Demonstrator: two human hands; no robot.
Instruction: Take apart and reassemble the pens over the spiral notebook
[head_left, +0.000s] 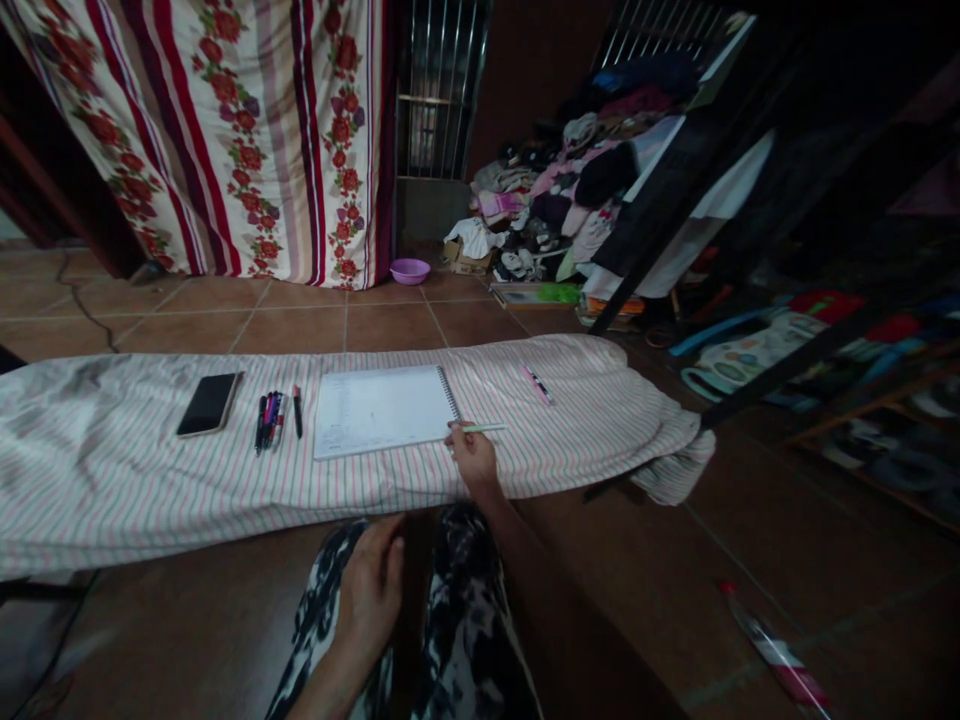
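Observation:
My right hand [472,457] pinches a slim pale green pen [486,428] at the lower right corner of a spiral notebook [382,410]. The pen points to the right, over the striped cloth. White pages lie open, with faint marks along the left and bottom edges. On my left knee rests my left hand [373,580], its fingers loosely stretched out and holding nothing. Left of the notebook lie a black pen [298,412], a row of several pens [269,422] and a dark phone [209,404]. A pink and black pen [538,384] lies right of the notebook.
A striped cloth [180,500] covers the long low surface before my knees. Dark posts [780,370] rise at its right end. A plastic bottle [780,650] lies on the tiled floor at right. Farther back are a purple basin [410,271], a clothes heap [555,200] and a flowered curtain [277,130].

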